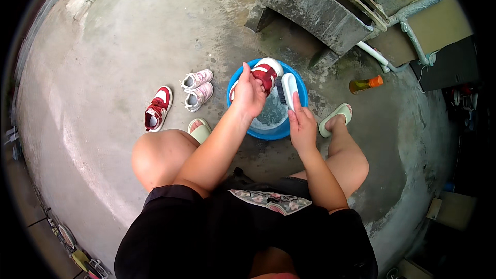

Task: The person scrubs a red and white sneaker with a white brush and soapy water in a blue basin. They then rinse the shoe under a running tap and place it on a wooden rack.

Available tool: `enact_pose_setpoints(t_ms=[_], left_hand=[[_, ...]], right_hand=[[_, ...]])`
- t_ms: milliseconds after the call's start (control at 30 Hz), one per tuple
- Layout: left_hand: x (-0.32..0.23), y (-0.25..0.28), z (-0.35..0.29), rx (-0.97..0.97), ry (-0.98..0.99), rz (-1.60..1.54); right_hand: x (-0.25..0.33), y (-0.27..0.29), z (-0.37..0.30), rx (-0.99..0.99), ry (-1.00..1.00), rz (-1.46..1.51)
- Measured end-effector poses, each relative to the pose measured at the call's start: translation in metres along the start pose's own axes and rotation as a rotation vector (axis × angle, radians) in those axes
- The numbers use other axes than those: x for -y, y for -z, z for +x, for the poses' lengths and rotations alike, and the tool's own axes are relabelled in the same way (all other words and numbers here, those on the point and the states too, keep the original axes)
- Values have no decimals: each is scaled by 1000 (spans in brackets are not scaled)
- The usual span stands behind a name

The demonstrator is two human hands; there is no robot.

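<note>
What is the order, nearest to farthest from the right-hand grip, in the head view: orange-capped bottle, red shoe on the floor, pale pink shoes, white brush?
1. White brush: held in the right-hand grip.
2. Orange-capped bottle: off to the right.
3. Pale pink shoes: to the left.
4. Red shoe on the floor: leftmost of the four.

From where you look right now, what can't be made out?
Head view:
Middle of the shoe over the basin: behind the left fingers.
Handle end of the brush: inside the right fingers.
Basin's bottom: under cloudy water.
Orange-capped bottle: details too small.
Far-right clutter: lost in shadow.
</note>
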State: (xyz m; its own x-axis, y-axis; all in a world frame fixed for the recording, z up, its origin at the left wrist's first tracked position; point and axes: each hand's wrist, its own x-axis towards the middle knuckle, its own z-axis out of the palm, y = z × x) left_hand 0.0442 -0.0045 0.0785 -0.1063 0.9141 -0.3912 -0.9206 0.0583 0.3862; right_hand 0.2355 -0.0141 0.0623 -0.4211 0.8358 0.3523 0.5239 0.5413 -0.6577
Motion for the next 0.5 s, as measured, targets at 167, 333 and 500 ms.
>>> enact_pose_setpoints(t_ms=[167, 333, 500], left_hand=[[25, -12, -13, -15, -12, 123], [3, -10, -15, 83, 30, 13], [30, -11, -18, 124, -148, 224]], right_hand=[[40, -11, 47, 119, -34, -235], [50, -1, 37, 120, -6, -257], [56, 4, 39, 150, -43, -361]])
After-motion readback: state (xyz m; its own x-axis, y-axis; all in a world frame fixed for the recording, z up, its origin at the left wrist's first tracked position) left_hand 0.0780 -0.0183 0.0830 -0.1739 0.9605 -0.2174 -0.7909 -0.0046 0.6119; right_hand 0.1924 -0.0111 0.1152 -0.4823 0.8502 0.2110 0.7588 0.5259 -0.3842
